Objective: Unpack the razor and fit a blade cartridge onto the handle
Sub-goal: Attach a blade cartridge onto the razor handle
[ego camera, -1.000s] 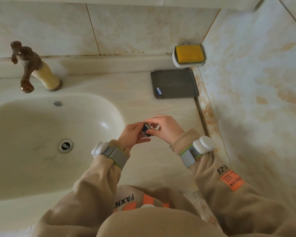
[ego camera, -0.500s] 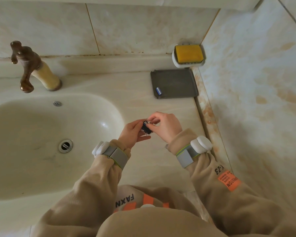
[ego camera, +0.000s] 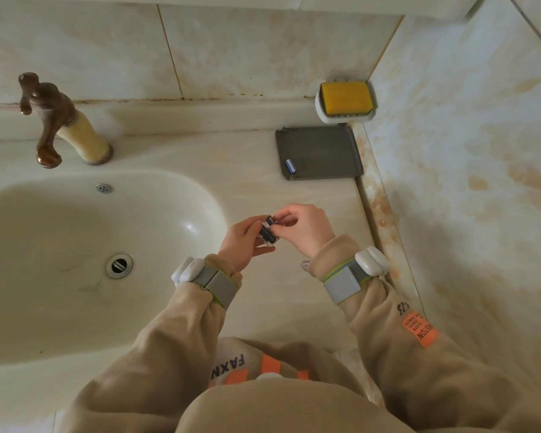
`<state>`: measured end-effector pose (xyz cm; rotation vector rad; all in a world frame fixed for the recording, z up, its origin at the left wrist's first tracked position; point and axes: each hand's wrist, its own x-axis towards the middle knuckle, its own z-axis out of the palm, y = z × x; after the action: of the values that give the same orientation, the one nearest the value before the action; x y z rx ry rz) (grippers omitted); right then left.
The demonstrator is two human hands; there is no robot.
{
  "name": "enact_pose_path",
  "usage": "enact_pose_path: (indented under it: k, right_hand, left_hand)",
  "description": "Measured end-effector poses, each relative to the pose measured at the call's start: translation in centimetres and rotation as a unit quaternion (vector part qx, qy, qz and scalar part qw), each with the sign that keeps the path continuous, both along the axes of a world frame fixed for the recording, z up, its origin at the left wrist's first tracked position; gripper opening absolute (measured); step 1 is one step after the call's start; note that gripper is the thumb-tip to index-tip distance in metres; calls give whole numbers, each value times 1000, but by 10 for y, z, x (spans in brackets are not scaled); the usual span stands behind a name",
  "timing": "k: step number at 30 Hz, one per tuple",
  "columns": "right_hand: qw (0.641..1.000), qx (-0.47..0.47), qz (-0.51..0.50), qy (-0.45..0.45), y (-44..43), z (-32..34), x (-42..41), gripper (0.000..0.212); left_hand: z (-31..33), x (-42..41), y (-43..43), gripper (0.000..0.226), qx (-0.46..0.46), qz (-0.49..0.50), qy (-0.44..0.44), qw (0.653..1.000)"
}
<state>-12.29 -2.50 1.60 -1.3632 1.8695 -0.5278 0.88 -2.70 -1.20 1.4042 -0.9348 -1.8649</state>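
A pale worktop (ego camera: 294, 195) runs from the left edge to a tiled wall on the right; the oval basin (ego camera: 75, 245) is sunk into its left part, with a brown tap (ego camera: 53, 120) standing at the back left, spout tilted over the bowl. A grey tray (ego camera: 325, 148) lies flat in the back right corner of the worktop; just behind it, up on the ledge, a white dish (ego camera: 344, 117) holds a yellow soap (ego camera: 345, 97).

Two beige sleeves (ego camera: 175, 332) reach in from the near edge, each wrist wrapped in a grey band (ego camera: 216, 284) with a white unit. The hands meet above the worktop, just right of the basin's rim. The left hand (ego camera: 242, 237) grips a small clear case (ego camera: 267, 235) between thumb and curled fingers; dark blades show inside it. The right hand (ego camera: 306, 229) pinches the case's far end with thumb and forefinger - the other fingers are curled.

One blue cartridge (ego camera: 290, 166) lies on the tray near its front left corner - well apart from the hands.
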Motion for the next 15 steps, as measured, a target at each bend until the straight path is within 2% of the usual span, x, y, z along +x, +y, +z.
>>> enact_pose_path:
  k: [5,15]
  right_hand:
    - [998,-7,-60,-33,-3,6,-9,12]
    - [999,-23,4,36,-4,-1,-1,11]
  left_hand:
    - [-1,2,-1,33,15,12,6,1000]
    - [0,0,-2,32,0,19,3,1000]
